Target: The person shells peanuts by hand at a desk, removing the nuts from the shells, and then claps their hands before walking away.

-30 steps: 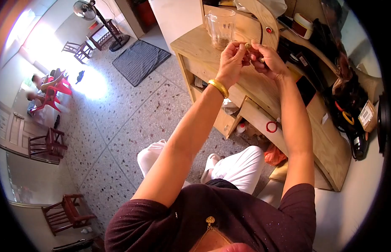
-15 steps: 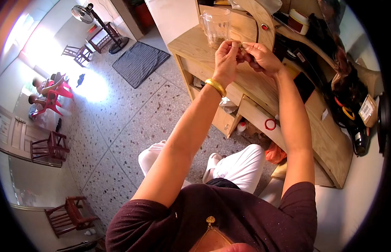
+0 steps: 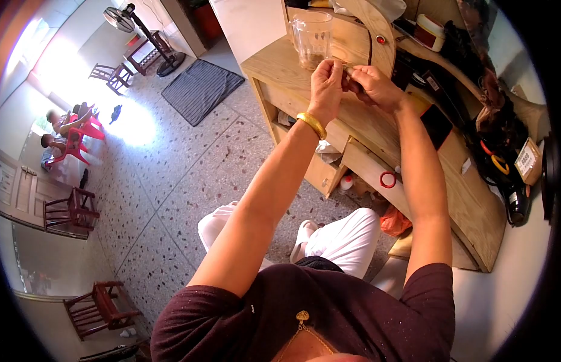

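My left hand, with a gold bangle on its wrist, is closed in a pinch above the wooden dresser top. Right beside it, my right hand is closed too, fingertips meeting those of the left. Between them shows a tiny, yellowish-brown bit of something, too small to name. Just behind my left hand stands a clear plastic jug, with some brownish matter at its bottom.
An open drawer with a red ring juts out below my forearms. Dark items and a bottle crowd the dresser's right side. A white tub stands at the back. Two seated people are far left, near a fan.
Both hands stay together at nearly the same spot. The fingers have shifted slightly around the small thing between them, and the view has barely moved.
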Demonstrator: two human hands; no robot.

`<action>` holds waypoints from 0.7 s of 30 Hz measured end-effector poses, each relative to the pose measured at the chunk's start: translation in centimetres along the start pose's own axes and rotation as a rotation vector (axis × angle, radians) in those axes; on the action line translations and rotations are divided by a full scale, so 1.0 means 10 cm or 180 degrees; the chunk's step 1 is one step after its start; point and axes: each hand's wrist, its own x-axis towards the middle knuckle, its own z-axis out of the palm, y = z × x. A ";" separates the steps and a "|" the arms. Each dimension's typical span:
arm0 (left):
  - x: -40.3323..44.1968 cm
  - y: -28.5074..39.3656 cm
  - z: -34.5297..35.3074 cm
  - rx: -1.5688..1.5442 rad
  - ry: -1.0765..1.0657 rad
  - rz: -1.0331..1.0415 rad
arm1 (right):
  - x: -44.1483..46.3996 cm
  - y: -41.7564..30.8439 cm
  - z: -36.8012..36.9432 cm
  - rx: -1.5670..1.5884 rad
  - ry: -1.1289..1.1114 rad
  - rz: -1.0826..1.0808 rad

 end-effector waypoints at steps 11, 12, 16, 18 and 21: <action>-0.01 -0.06 0.07 0.0982 0.0352 0.0411 | 0.20 0.27 0.03 -0.2442 0.1226 -0.1017; -0.02 -0.03 0.08 0.0905 0.0317 0.0325 | 0.20 0.27 0.05 -0.2493 0.1318 -0.0973; -0.06 0.08 0.11 0.0740 0.0231 0.0023 | 0.20 0.26 0.11 -0.2648 0.1583 -0.0844; -0.06 0.07 0.09 0.0528 0.0159 -0.0072 | 0.19 0.27 0.11 -0.2568 0.1574 -0.0895; -0.01 0.02 0.03 0.0057 0.0046 -0.0142 | 0.16 0.25 0.07 -0.1816 0.1268 -0.0972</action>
